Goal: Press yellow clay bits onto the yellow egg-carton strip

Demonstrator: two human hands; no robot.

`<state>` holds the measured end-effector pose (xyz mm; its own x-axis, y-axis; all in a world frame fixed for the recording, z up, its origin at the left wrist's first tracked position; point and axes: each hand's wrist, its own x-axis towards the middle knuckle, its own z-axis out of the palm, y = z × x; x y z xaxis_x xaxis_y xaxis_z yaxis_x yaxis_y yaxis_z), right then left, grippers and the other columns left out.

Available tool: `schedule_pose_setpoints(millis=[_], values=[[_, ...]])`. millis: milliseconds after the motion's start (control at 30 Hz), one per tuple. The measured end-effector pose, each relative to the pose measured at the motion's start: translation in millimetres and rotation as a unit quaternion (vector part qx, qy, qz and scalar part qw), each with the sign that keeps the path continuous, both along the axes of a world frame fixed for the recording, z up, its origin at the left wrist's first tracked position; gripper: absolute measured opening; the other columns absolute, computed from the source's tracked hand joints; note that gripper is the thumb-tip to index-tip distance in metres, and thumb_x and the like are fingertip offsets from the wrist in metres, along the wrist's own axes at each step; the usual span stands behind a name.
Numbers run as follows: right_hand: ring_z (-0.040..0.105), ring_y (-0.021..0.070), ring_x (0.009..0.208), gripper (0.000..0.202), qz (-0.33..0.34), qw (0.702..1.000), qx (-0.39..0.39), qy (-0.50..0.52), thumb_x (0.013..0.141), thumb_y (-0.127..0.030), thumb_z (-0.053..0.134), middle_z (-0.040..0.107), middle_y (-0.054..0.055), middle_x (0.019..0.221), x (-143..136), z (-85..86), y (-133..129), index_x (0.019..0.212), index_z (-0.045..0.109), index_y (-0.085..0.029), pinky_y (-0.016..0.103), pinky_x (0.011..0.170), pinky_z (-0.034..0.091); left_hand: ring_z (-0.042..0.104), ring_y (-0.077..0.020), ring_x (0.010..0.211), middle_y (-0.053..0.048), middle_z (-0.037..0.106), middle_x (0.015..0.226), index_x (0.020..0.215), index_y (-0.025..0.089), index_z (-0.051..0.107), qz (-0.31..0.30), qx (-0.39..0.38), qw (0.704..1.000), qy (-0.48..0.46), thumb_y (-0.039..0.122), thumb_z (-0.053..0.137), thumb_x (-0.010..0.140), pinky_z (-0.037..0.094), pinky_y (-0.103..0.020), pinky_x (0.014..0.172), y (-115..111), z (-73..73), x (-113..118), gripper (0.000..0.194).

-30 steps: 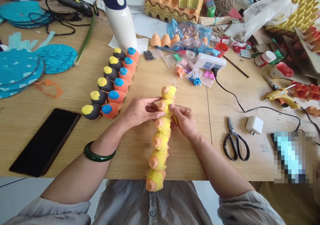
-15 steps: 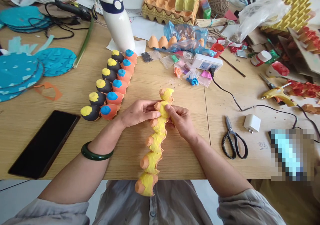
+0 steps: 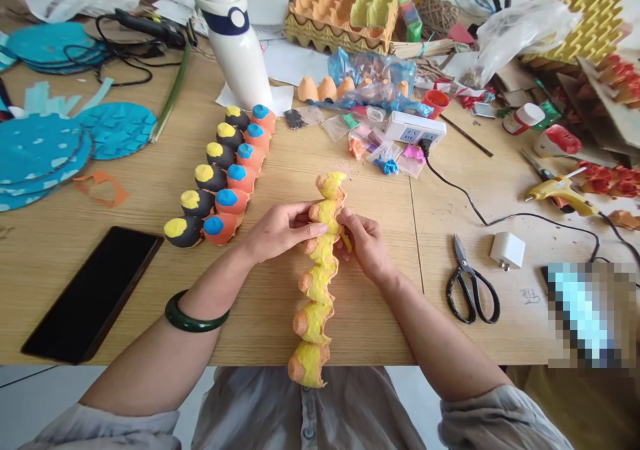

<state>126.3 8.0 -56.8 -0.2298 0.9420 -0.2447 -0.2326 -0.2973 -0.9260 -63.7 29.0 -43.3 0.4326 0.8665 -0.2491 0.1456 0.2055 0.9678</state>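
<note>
A strip of orange egg-carton cups (image 3: 317, 283), coated in part with yellow clay, runs from the middle of the table past its near edge. My left hand (image 3: 281, 230) grips its left side near the upper cups, thumb in front. Right beside the strip, my right hand (image 3: 367, 243) is closed with thumb and fingers pinching a small piece of yellow clay (image 3: 346, 240). To the left stand two joined rows of cups, one black with yellow tops (image 3: 210, 177), the other orange with blue tops (image 3: 241, 178).
A black phone (image 3: 93, 293) lies at left, below blue discs (image 3: 40, 147). Black-handled scissors (image 3: 471, 287), a white charger (image 3: 507, 250) and a yellow glue gun (image 3: 560, 190) are at right. Behind are a white bottle (image 3: 237, 57), a power strip (image 3: 416, 129) and egg trays (image 3: 340, 10).
The strip's lower end has swung to the right. My right hand has drawn slightly away from the strip, and the yellow piece in it shows more. The view has shifted slightly.
</note>
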Motion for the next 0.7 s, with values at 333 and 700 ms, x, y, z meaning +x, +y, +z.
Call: schedule_pose_setpoints(millis=[333,700], values=[[0.043,0.0073,0.047,0.035,0.017,0.999,0.033,0.015,0.081,-0.05,0.081,0.052,-0.005,0.054,1.6,12.4,-4.1,0.085,0.072,-0.017,0.021,0.042,0.033,0.069,-0.0205,0.097,-0.007,0.075,0.103,0.109,0.014,0.074,0.038,0.012,0.997,-0.067,0.043,0.077,0.084,0.057,-0.029,0.085,-1.6,3.5,5.4,0.038],[0.042,0.0065,0.044,0.039,0.01,0.999,0.044,-0.001,0.083,-0.053,0.079,0.051,-0.006,0.053,1.7,10.3,-1.9,0.075,0.067,-0.017,0.02,0.04,0.032,0.067,-0.0174,0.09,-0.004,0.071,0.095,0.101,0.014,0.071,0.053,0.052,0.996,-0.046,0.046,0.076,0.086,0.055,-0.024,0.075,-6.3,1.3,9.1,0.035]])
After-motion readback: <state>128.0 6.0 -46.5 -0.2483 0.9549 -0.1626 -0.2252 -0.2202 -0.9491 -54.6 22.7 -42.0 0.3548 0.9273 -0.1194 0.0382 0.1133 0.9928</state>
